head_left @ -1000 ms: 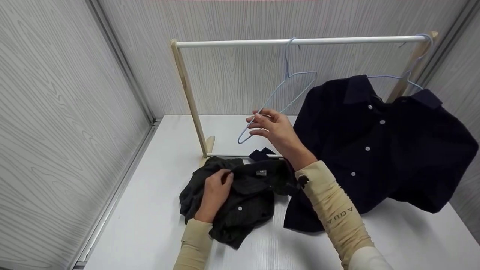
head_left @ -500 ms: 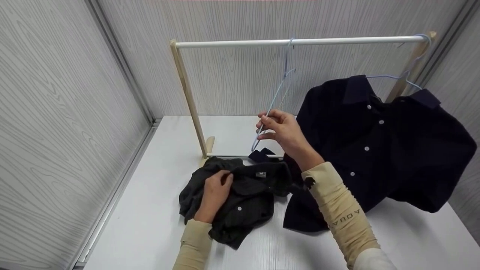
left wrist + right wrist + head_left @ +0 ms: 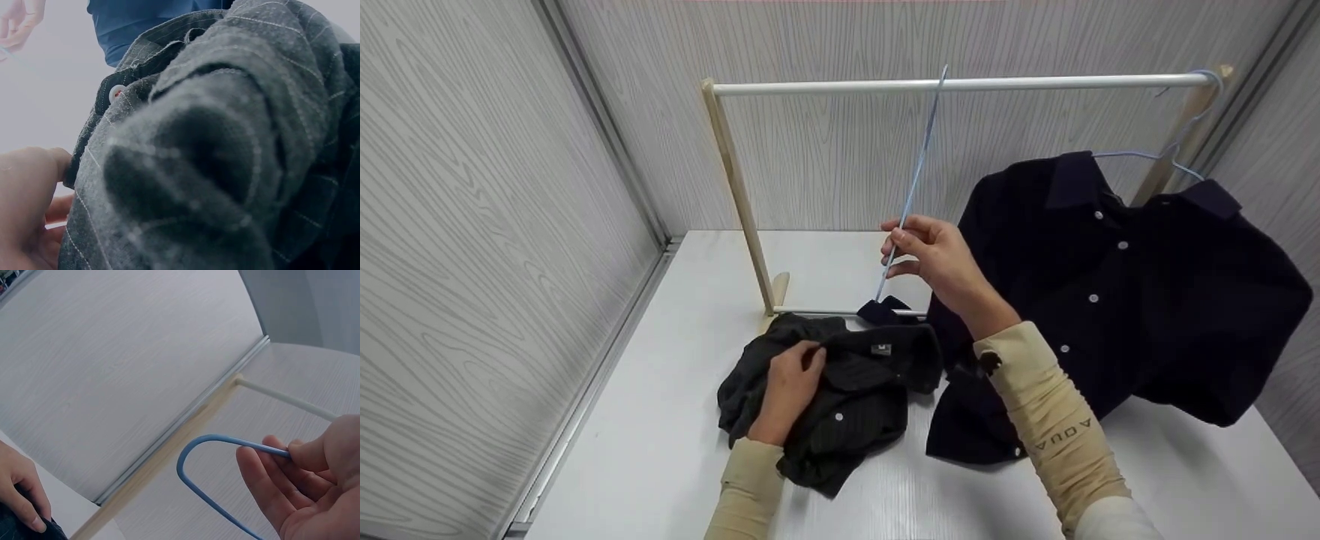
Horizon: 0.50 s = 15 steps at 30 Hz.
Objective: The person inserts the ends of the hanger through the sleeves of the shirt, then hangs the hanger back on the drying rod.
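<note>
My right hand (image 3: 934, 255) pinches a thin blue hanger (image 3: 918, 176) between thumb and fingers. The hanger's hook is over the rack's white bar, and it appears edge-on in the head view. In the right wrist view one rounded end of the hanger (image 3: 197, 440) sticks out past the fingers. On the table, a dark pinstriped shirt (image 3: 855, 412) lies bunched with its collar label showing. My left hand (image 3: 793, 386) pinches that shirt near the collar. In the left wrist view the cloth (image 3: 202, 157) fills most of the picture, with a white button at its edge.
A clothes rack with a white bar (image 3: 825, 88) and wooden posts (image 3: 739, 195) stands at the back of the white table (image 3: 637, 405). On its right side a navy shirt (image 3: 1155, 300) hangs from another blue hanger (image 3: 1132, 154). Panelled walls (image 3: 487, 187) border the table.
My right hand has moved slightly right and turned the hanger from an angled view to edge-on. The left hand and the dark shirt have stayed in place.
</note>
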Available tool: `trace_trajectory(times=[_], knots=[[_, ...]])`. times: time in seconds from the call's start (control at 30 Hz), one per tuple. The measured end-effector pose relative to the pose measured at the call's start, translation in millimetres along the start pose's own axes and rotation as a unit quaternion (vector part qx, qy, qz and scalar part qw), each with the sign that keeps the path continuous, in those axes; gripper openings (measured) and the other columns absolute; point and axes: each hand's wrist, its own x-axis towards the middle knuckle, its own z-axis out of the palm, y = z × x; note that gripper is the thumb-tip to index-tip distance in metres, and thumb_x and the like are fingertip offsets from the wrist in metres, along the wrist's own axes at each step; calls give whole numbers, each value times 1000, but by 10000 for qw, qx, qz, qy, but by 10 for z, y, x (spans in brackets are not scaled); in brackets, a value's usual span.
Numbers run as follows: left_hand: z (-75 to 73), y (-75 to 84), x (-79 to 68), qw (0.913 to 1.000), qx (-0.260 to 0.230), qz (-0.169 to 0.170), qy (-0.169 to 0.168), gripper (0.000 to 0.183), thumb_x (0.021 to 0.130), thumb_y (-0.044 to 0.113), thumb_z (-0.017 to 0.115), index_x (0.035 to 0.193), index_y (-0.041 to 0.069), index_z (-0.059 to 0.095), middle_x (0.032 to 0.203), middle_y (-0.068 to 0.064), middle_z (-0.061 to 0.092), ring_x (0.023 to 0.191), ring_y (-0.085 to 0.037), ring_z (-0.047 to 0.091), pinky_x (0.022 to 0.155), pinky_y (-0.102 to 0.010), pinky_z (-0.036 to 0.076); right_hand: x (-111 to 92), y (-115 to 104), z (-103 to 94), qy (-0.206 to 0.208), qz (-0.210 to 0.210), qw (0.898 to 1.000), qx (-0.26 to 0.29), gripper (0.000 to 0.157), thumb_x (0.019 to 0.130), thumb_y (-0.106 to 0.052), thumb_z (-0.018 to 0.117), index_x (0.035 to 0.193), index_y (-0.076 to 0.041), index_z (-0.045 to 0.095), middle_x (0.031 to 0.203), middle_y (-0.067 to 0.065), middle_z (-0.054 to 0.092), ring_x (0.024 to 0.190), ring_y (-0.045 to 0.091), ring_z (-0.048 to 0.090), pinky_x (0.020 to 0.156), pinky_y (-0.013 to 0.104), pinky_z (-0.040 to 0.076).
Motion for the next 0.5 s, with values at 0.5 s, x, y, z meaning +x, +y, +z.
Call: trace_trajectory(times=[0.5], knots=[[24, -33, -3, 10000, 18, -80, -54, 23, 99, 26, 61, 109, 10, 73, 105, -7, 74, 96, -23, 70, 85, -40, 55, -130, -43, -49, -251, -180, 9993, -203, 25, 101, -8, 55, 120, 7, 58, 81, 8, 67, 75, 21, 67, 66, 33, 59]])
